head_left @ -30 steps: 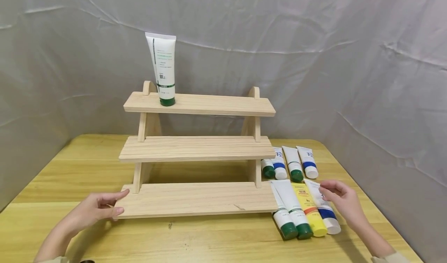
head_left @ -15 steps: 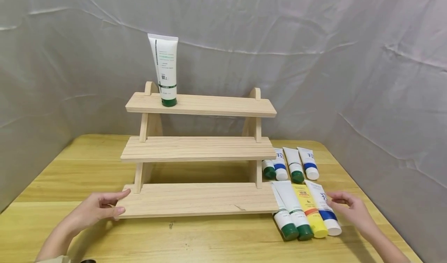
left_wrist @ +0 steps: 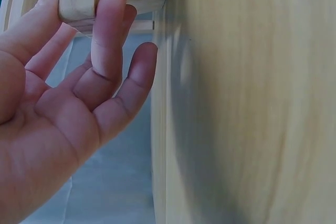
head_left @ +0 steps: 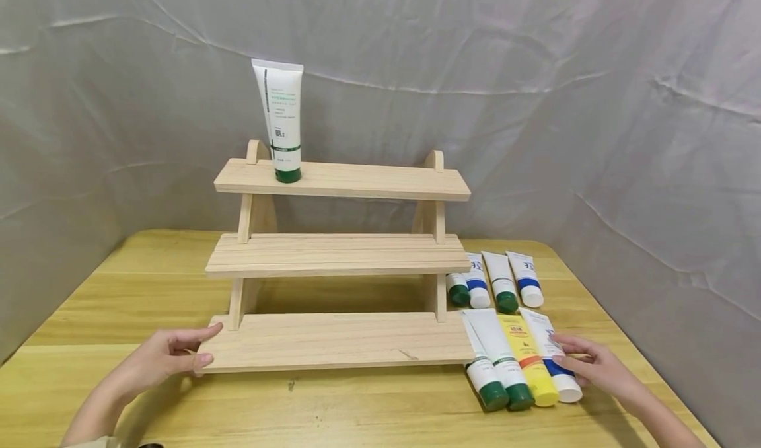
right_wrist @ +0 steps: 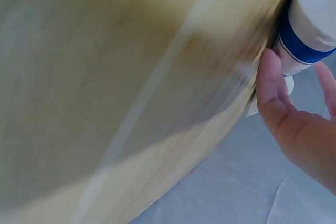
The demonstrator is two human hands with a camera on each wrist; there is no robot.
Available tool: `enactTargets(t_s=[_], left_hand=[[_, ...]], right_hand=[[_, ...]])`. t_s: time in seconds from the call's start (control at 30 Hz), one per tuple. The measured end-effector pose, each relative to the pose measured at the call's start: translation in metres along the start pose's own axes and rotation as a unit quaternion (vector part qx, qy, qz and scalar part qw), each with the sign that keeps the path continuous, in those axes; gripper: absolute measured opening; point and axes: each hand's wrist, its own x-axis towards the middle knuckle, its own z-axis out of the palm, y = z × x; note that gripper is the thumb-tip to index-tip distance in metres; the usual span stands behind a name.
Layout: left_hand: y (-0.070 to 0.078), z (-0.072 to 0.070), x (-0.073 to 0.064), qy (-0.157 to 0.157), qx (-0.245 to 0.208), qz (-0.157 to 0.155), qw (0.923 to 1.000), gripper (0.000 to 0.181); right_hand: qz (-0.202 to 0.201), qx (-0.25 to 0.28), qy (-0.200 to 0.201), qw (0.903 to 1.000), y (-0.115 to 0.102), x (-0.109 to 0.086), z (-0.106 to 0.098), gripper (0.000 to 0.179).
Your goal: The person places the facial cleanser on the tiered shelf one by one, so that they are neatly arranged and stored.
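Note:
A pale three-tier wooden display stand (head_left: 345,342) faces me on the table. My left hand (head_left: 160,355) grips the left end of its lowest board, with the thumb and fingers on either side of the wood. On the top tier stands a white squeeze tube (head_left: 284,114) with a green cap, cap down. Low at the right, my right hand (head_left: 594,369) is at the right side of a white-and-blue squeeze tube (head_left: 543,336) lying on the table. Its thumb and fingers are spread about this tube (right_wrist: 300,45); firm contact cannot be made out.
Beside that tube lie a yellow tube (head_left: 529,359) and two green-capped white tubes (head_left: 505,362). Farther back lie several more white tubes (head_left: 498,276), one partly hidden by the stand. A grey cloth (head_left: 380,51) hangs behind the wooden table (head_left: 333,408).
My right hand first draws right from the white-and-blue tube, then comes down and left to its side. The left hand keeps its grip on the stand.

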Motion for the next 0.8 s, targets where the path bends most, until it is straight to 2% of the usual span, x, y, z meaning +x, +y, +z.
enactTargets(t_s=[0.23,0.53,0.8], left_hand=[[0.0019,-0.0001,-0.0001,-0.002,-0.001,-0.004,1.0,0.047],[0.0028,0.0,-0.001,-0.002,-0.009,-0.015,0.9998,0.045],[0.0048,0.0009,-0.0009,0.002,0.011,-0.012,0.9999,0.044]], right_hand=[[-0.008,-0.028,-0.015,0.9995,-0.0035,0.0039,0.0006,0.058],[0.054,0.008,-0.025,0.9982,-0.0054,0.0073,0.0011,0.068],[0.039,-0.003,-0.006,0.9992,-0.0077,0.0062,0.003,0.067]])
